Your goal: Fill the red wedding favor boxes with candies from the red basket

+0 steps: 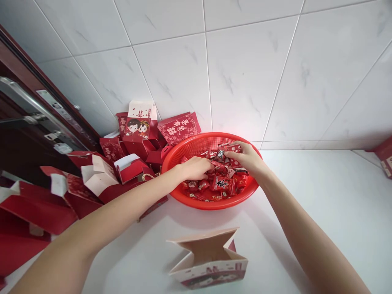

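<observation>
A red plastic basket (pixel 211 204) with perforated sides stands on the white tabletop, holding several wrapped candies (pixel 222 183), mostly in red wrappers. My left hand (pixel 197 167) reaches into its left half; the fingers are curled down among the candies, and their tips are partly hidden. On the right, my right hand (pixel 247 158) has thumb and fingers closed around a red dotted candy packet (pixel 233 149), with a small dark, silvery candy (pixel 220 154) by the thumb tip. In front of the basket an open paper gift box (pixel 214 267) stands with its top gaping; no contents show inside.
Many red gift boxes (pixel 137 143) crowd the left side, some with raised flaps (pixel 99 175). Behind is a tiled wall (pixel 245 81). A dark door frame with a metal handle (pixel 39 110) is at left. Another red box (pixel 386 155) sits at the right edge.
</observation>
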